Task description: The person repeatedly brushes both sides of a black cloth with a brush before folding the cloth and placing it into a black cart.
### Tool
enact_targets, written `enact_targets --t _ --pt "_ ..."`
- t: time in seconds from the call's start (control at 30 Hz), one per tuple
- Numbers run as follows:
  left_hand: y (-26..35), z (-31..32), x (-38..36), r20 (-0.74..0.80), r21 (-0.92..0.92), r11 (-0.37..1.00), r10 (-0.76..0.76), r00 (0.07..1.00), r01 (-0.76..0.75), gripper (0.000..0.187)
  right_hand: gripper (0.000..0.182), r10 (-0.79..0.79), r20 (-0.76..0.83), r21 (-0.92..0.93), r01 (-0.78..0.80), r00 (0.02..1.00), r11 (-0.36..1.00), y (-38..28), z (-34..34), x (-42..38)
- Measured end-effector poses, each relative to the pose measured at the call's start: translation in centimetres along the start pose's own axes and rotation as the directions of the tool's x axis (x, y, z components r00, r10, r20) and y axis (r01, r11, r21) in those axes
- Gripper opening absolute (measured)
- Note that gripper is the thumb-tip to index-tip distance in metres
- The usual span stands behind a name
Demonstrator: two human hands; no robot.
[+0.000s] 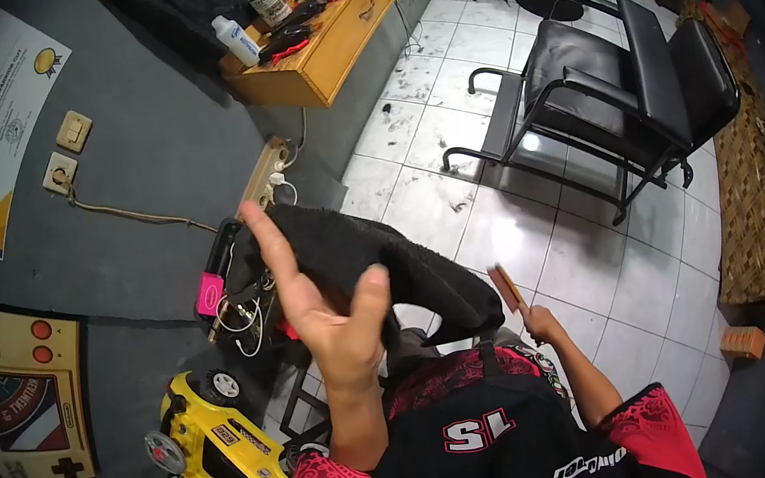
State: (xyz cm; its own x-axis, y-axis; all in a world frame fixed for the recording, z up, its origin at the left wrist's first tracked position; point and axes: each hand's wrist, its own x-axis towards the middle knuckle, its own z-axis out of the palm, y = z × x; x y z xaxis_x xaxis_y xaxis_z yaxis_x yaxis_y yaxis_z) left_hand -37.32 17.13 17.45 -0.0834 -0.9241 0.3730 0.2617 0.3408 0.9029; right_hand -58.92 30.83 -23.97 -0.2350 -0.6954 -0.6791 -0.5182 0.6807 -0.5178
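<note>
My left hand (326,320) is raised in front of me, forefinger stretched out and thumb apart, with nothing in it. Behind it a black cloth (373,240) lies draped over something I cannot make out. In my right hand (541,324), lower and further right, is a small brush (509,288) with a wooden handle, held upward over the tiled floor. The fingers of that hand are closed around the handle's lower end.
A black barber chair (587,93) stands on white tiles with hair scattered about. A wooden wall shelf (325,42) carries clippers and bottles. Cables and a power strip (270,172) run along the left wall. A yellow toy car (226,447) is at lower left.
</note>
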Motion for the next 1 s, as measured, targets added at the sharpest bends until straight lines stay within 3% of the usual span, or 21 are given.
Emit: enact_targets --t 0.03,0.07,0.13,0.2,0.23,0.3,0.37,0.4,0.43,0.47,0.5,0.53,0.57,0.6,0.67,0.73,0.8,0.87,0.9,0.93,1.0 --pt "-0.5 0.3 -0.2 -0.011 0.086 0.996 0.023 1.0 -0.022 0.093 0.057 -0.039 -0.047 0.19 0.047 0.998 0.981 -2.1 -1.5 -1.4" --pt "-1.4 0.3 -0.2 -0.005 0.038 0.999 -0.012 1.0 0.012 0.098 0.055 -0.065 -0.096 0.367 0.096 0.993 0.925 -5.2 -3.3 -3.7" --pt "-2.2 1.3 -0.5 0.004 -0.068 0.993 -0.095 0.996 0.095 0.094 0.043 -0.189 -0.344 0.505 0.351 0.92 0.789 -11.3 -5.7 -7.5" --pt "-3.0 2.0 -0.5 0.017 -0.131 0.982 -0.136 0.991 0.137 0.092 0.038 -0.332 -0.381 0.69 0.504 0.863 0.518 -17.0 -7.8 -11.7" --pt "-3.2 2.6 -0.6 -0.024 -0.157 0.981 -0.119 0.993 0.113 0.091 0.039 -0.352 -0.403 0.696 0.532 0.845 0.482 -19.5 -8.4 -14.0" --pt "-3.0 3.2 -0.7 0.02 -0.173 0.977 -0.126 0.992 0.128 0.091 0.037 -0.545 -0.401 0.559 0.668 0.737 0.492 -21.4 -8.7 -16.3" --pt "-2.8 3.3 -0.5 0.019 -0.292 0.944 -0.152 0.988 0.151 0.09 0.035 -0.689 -0.261 0.555 0.689 0.676 0.466 -21.8 -7.1 -15.6" --pt "-2.3 3.0 -0.3 0.025 -0.318 0.938 -0.133 0.991 0.134 0.09 0.034 -0.672 -0.263 0.433 0.707 0.693 0.56 -20.1 -5.1 -12.9" --pt "-1.6 2.7 -0.2 0.028 -0.344 0.931 -0.115 0.993 0.117 0.089 0.034 -0.677 -0.26 0.428 0.711 0.688 0.558 -17.9 -3.1 -9.8" --pt "-0.6 2.4 0.0 0.016 -0.401 0.914 -0.052 0.999 0.054 0.089 0.036 -0.653 -0.129 0.131 0.665 0.747 0.735 -15.4 -1.7 -6.5" --pt "0.5 1.5 0.3 0.032 -0.357 0.934 -0.004 0.999 0.015 0.089 0.039 -0.58 -0.021 -0.195 0.566 0.814 0.801 -12.6 -0.5 -3.7" --pt "1.8 2.0 0.7 -0.1 -0.369 0.929 0.003 0.995 -0.039 0.089 0.041 -0.581 0.075 -0.306 0.573 0.81 0.76 -8.9 0.5 -1.8" --pt "2.8 2.4 1.2 -0.228 -0.374 0.922 0.01 0.974 -0.098 0.089 0.043 -0.57 0.167 -0.41 0.583 0.804 0.702 -5.3 1.1 -0.4" --pt "2.9 1.9 1.3 -0.234 -0.37 0.923 0.016 0.972 -0.105 0.089 0.045 -0.515 0.193 -0.422 0.545 0.835 0.725 -2.1 1.7 0.6" --pt "2.7 0.5 1.4 -0.239 -0.123 0.989 0.055 0.969 -0.086 0.08 0.047 -0.466 0.222 -0.44 0.515 0.856 0.736 0.6 1.2 1.8" --pt "1.8 0.3 1.3 -0.259 -0.147 0.987 0.021 0.966 -0.061 0.083 0.045 -0.118 0.053 -0.089 0.123 0.992 0.988 0.6 0.7 0.8" --pt "0.6 0.1 0.8 -0.217 -0.161 0.987 -0.048 0.975 0.012 0.087 0.047 -0.05 0.015 0.334 0.042 0.999 0.942 -5.1 -2.7 -3.2" --pt "-0.5 1.5 0.4 -0.19 -0.214 0.977 -0.053 0.98 0.011 0.088 0.045 -0.199 -0.167 0.586 0.26 0.966 0.768 -12.8 -6.0 -8.1" --pt "-1.4 2.0 0.1 -0.189 -0.227 0.974 -0.055 0.98 0.01 0.089 0.043 -0.337 -0.258 0.6 0.423 0.906 0.678 -13.7 -6.0 -7.8" --pt "-2.5 2.3 -0.2 -0.215 -0.152 0.988 -0.045 0.976 0.012 0.09 0.041 -0.405 -0.262 0.748 0.449 0.876 0.488 -17.4 -7.5 -10.9" --pt "-4.1 3.0 -0.5 -0.225 -0.147 0.989 -0.033 0.974 -0.001 0.087 0.043 -0.448 -0.244 0.811 0.434 0.86 0.393 -22.3 -9.4 -16.7"
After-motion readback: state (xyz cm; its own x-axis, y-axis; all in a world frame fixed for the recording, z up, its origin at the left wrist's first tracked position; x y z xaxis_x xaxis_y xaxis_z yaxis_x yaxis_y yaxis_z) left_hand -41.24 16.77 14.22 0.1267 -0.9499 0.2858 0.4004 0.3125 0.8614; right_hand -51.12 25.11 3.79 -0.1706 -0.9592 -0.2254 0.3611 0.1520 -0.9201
